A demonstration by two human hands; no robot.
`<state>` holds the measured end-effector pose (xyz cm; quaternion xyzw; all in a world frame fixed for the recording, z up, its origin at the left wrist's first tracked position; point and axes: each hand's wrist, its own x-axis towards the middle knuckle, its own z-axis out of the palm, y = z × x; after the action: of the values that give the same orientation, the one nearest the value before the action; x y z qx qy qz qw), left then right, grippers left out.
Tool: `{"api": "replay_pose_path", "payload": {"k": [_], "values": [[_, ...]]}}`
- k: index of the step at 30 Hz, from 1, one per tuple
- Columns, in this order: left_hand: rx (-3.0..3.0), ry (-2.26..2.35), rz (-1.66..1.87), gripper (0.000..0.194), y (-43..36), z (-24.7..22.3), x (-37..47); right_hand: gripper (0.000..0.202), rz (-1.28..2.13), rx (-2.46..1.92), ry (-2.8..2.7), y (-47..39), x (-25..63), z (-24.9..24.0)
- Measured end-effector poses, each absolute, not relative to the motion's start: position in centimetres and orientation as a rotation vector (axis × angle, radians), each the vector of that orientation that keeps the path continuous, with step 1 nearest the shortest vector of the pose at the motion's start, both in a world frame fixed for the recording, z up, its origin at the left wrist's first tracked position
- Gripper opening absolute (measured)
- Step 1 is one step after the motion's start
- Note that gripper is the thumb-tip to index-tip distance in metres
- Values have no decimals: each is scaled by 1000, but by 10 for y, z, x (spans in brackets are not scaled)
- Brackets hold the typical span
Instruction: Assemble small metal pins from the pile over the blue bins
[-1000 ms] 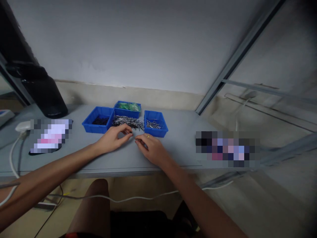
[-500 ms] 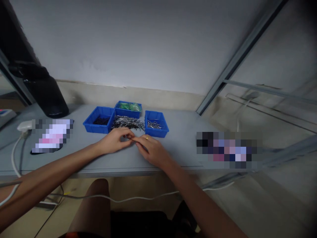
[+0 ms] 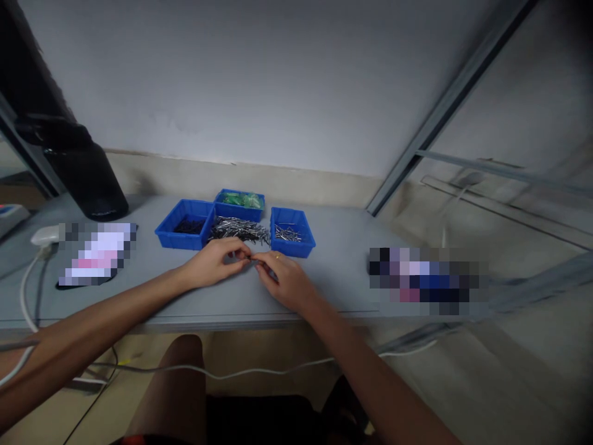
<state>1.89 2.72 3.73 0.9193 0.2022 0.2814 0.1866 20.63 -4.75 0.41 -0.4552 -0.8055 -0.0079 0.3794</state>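
My left hand [image 3: 217, 262] rests at the front of the grey shelf with thumb and forefinger pinched together. Opposite it, my right hand [image 3: 290, 281], with a ring on one finger, is also closed in a pinch. Between the fingertips of both hands shows a small thin dark piece [image 3: 253, 258], too small to identify. Just behind my hands lies a heap of thin metal pins [image 3: 238, 228], silvery and dark. A blue bin [image 3: 169, 240] at its left holds dark pieces, and a blue bin [image 3: 296, 250] at its right holds silvery pins.
Another blue bin [image 3: 241, 212] with green plastic packets stands behind the heap. At the left are a black bottle [image 3: 88, 176] and a blurred-out phone-like device [image 3: 99, 253] with a white plug and cable. Another blurred-out object [image 3: 421, 278] lies right. Metal posts [image 3: 417, 148] rise beside the shelf.
My right fingers have shifted slightly at the pinch, and the thin dark piece between the fingertips shows more clearly. Otherwise my hands and the bins stay in place.
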Motion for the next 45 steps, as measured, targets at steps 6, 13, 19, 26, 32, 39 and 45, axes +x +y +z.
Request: {"api": "replay_pose_path", "payload": {"k": [6, 13, 19, 26, 32, 39, 45], "values": [[2687, 511, 678, 10, 26, 36, 18, 24, 32, -1186, -2027, -49, 207, 4], [2812, 461, 551, 14, 25, 38, 17, 20, 29, -1103, -2185, -53, 206, 9], [2823, 467, 499, 13, 24, 39, 17, 16, -19, -1089, -2206, -50, 206, 7], [2841, 501, 577, 16, 24, 40, 16, 15, -84, -1154, -2047, -48, 207, 6], [2731, 520, 850, 18, 26, 39, 15, 15, -78, -1210, -1967, -46, 208, 5], [2718, 486, 882, 13, 25, 38, 15, 18, -42, -1230, -1992, -45, 208, 3], [2768, 519, 918, 12, 31, 44, 11, 19, 23, -1295, -1959, -44, 208, 3]]}}
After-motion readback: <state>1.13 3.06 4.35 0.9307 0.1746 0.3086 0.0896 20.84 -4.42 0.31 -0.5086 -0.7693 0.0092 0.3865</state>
